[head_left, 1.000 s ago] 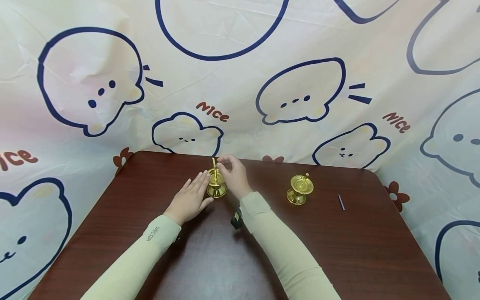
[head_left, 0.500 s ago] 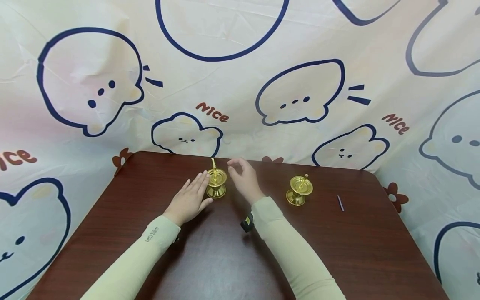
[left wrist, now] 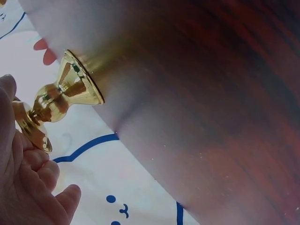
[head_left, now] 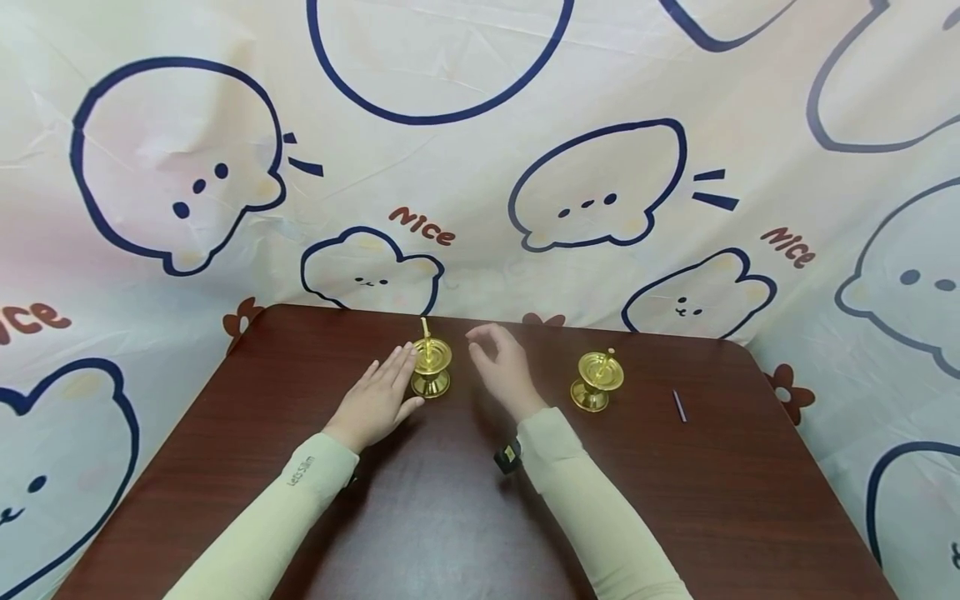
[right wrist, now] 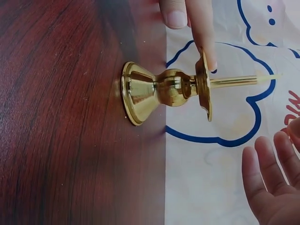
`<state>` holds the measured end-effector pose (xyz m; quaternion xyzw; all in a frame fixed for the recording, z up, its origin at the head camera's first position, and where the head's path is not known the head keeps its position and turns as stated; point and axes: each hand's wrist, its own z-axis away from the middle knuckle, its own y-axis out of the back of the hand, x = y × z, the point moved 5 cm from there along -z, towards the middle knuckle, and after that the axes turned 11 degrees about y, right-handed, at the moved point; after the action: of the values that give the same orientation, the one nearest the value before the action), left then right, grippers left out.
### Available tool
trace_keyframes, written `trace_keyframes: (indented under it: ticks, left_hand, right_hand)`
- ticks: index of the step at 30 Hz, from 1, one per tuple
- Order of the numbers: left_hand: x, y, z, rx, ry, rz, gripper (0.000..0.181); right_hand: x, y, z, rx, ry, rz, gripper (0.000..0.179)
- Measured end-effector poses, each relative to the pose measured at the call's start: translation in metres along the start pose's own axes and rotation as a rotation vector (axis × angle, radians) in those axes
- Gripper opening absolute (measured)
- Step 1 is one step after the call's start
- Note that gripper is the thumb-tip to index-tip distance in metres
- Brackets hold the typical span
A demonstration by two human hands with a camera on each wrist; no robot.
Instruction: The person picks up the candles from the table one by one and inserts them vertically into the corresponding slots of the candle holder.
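A brass candlestick-like stand [head_left: 431, 379] with a foot, a shallow dish and a thin upright tube stands upright on the table. A pale tip [right wrist: 271, 77] sticks out of the tube's end in the right wrist view. My left hand [head_left: 378, 400] lies along its left side, fingers straight, fingertips right at the dish rim. In the left wrist view this hand [left wrist: 28, 187] overlaps the dish. My right hand [head_left: 506, 371] is raised to the right of the stand, apart from it, with loosely bent fingers; in the right wrist view the hand [right wrist: 274, 190] shows nothing held.
A second brass stand [head_left: 597, 379], with a pale-tipped post, is upright farther right. Beyond it lies a thin purple stick [head_left: 679, 406]. The dark red-brown table [head_left: 450, 517] ends at a printed cloth backdrop [head_left: 480, 183].
My right hand has drawn back from the top of the stand's tube, moving right and slightly toward me. The left hand stays at the dish.
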<state>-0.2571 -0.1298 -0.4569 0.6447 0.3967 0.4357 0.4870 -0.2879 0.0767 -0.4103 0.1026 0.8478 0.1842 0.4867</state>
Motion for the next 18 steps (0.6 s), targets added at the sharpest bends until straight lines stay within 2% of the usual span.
trace_keyframes:
  ticks: [12,18]
  left_hand:
    - [0.000,0.000,0.001,0.019,-0.006,0.020,0.074]
    - [0.001,0.004,0.002,0.003,0.011,0.020,0.073]
  right_hand:
    - [-0.001,0.012,0.014,0.033,0.065,0.060,0.015]
    - [0.002,0.019,0.024,0.031,0.103,0.117,0.015]
